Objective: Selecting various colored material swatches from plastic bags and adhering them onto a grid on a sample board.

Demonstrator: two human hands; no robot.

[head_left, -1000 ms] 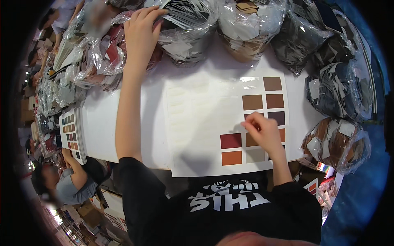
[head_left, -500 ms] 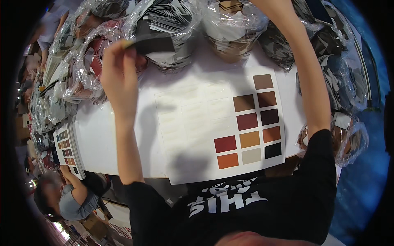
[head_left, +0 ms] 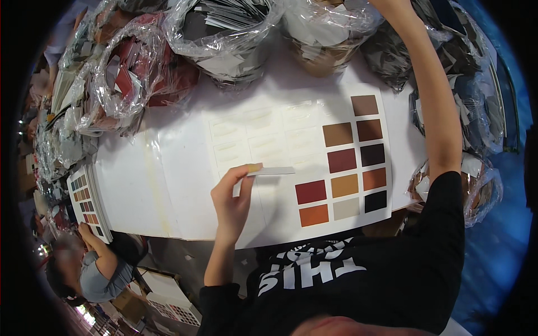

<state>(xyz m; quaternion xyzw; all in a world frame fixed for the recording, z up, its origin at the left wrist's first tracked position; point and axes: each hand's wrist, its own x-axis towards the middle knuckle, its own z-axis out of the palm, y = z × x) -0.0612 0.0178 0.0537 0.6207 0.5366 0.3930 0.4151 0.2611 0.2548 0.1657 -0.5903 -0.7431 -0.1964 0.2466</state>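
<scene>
My left hand (head_left: 231, 193) pinches a thin rectangular swatch (head_left: 276, 171) between thumb and fingertips, a yellowish cover showing on one fingertip. The swatch is seen nearly edge-on and looks pale; it is held over a large white sample sheet (head_left: 260, 221). Coloured swatches, such as an orange one (head_left: 313, 215) and a dark red one (head_left: 310, 192), sit in rows on the sheet's right part. Outlined boxes with faint glue-like smears fill its upper left. My right hand (head_left: 390, 4) reaches to the far edge, by a plastic bag of brown pieces (head_left: 319, 56); its fingers are cut off by the picture edge.
Clear plastic bags of grey (head_left: 230, 61) and red pieces (head_left: 168, 84) line the white table's (head_left: 131, 190) far side. Others, including a bag of brownish pieces (head_left: 485, 193), stand at the right. A stack of sample sheets (head_left: 87, 199) lies left, beside another person (head_left: 106, 269).
My left hand has come down and right from beside the bags to over the sheet, the swatch turning from its dark face to nearly edge-on. My right hand stays at the far edge.
</scene>
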